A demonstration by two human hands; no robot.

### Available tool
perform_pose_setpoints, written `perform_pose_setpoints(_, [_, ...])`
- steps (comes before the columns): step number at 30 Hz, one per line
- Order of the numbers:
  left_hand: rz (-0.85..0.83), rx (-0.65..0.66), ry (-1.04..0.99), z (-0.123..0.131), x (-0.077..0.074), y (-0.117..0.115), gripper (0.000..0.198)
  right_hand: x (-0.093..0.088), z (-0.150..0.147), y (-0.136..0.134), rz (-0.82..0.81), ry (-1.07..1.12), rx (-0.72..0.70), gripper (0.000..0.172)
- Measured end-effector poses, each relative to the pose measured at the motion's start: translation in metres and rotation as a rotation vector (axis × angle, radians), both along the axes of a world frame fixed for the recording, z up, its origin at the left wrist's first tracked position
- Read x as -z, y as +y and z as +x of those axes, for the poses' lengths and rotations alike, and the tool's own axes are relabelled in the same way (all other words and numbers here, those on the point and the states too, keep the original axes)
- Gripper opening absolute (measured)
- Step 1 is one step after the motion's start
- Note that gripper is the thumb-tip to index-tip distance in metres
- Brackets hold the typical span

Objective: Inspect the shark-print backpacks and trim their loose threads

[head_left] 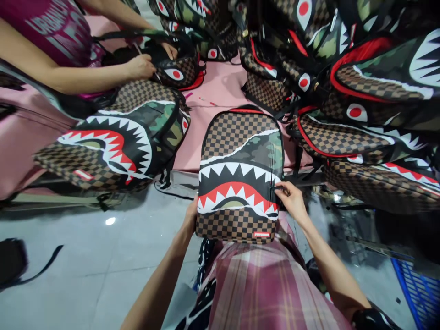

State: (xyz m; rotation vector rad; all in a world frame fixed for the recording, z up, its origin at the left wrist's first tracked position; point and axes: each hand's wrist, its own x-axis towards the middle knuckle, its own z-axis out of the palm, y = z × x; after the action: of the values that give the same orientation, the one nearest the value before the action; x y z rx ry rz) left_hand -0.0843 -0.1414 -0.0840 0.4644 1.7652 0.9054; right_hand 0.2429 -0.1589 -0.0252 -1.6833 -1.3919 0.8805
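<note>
A backpack (240,178) with a brown-and-black checked print, a camouflage patch and a shark mouth with red and white teeth is held upright before my lap, at the edge of the pink-covered table. My left hand (192,214) grips its lower left side, the fingers hidden behind it. At the right edge, my right hand (291,198) is closed, thumb and forefinger pinching the side near the teeth. Thin dark vertical lines run down the front just above those fingertips; whether they are threads or marks I cannot tell. A small red label (261,234) sits at the lower right.
Another shark-mouth backpack (117,142) lies at the left. Beyond it, a co-worker's hands (142,66) work on a further bag (178,75). Several similar bags (364,133) are piled at the right on the pink table cover (220,85). A blue crate (417,288) stands low at right.
</note>
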Motion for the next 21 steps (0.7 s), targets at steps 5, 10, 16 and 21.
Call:
perform_pose_setpoints(5, [0.068, 0.135, 0.050, -0.006, 0.001, -0.005, 0.034, -0.002, 0.006, 0.003, 0.057, -0.086, -0.099, 0.021])
perform_pose_setpoints(10, [0.391, 0.030, 0.465, 0.015, -0.038, 0.008, 0.028, -0.007, 0.007, 0.009, 0.101, -0.130, -0.167, 0.018])
perform_pose_setpoints(16, [0.653, 0.489, -0.024, 0.131, -0.087, 0.034, 0.013, -0.014, 0.006, 0.010, 0.165, -0.287, -0.254, 0.019])
perform_pose_setpoints(21, [0.740, 0.733, 0.108, 0.192, -0.079, 0.047, 0.047, 0.003, -0.004, -0.041, 0.313, -0.483, -0.359, 0.026])
